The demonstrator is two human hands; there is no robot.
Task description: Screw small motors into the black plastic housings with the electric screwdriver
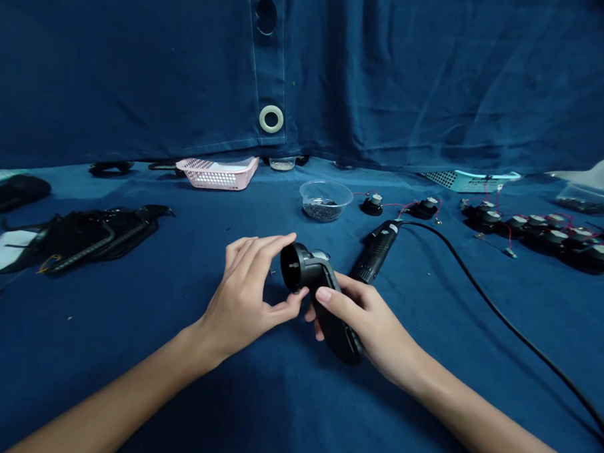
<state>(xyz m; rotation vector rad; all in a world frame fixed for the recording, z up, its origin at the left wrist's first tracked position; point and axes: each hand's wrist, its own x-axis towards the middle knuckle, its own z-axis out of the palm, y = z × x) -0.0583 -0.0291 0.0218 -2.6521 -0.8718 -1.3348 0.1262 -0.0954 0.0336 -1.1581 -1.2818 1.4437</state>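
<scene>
Head view, taking the clear bowl (342, 203) of small dark bits as landmark: directly nearer the wearer than it, the black handled part (338, 332) is held up by the right hand (373, 317), which is wrapped around its handle. At the part's round hollow end, the left hand (247, 292) curves with thumb and forefinger well parted, their tips at the rim, though I cannot tell whether they grip it. Right of and nearer than the bowl lies a black corded tool (380, 248); left of and beyond it sits a pink basket (216, 179).
</scene>
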